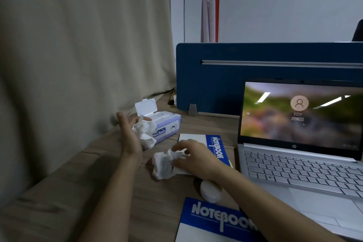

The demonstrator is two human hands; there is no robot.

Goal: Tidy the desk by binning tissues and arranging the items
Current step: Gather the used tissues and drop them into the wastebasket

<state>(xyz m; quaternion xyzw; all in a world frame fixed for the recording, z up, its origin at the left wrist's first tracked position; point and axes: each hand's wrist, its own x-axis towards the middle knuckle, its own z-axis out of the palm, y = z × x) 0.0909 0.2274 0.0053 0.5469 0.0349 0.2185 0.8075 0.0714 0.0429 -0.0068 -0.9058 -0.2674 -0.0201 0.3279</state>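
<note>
Head view shows your left hand holding a crumpled tissue just in front of the open wipes pack at the far left of the desk. Your right hand grips a second crumpled tissue over the far notebook. A near notebook lies closer to you, and the open laptop sits right.
</note>
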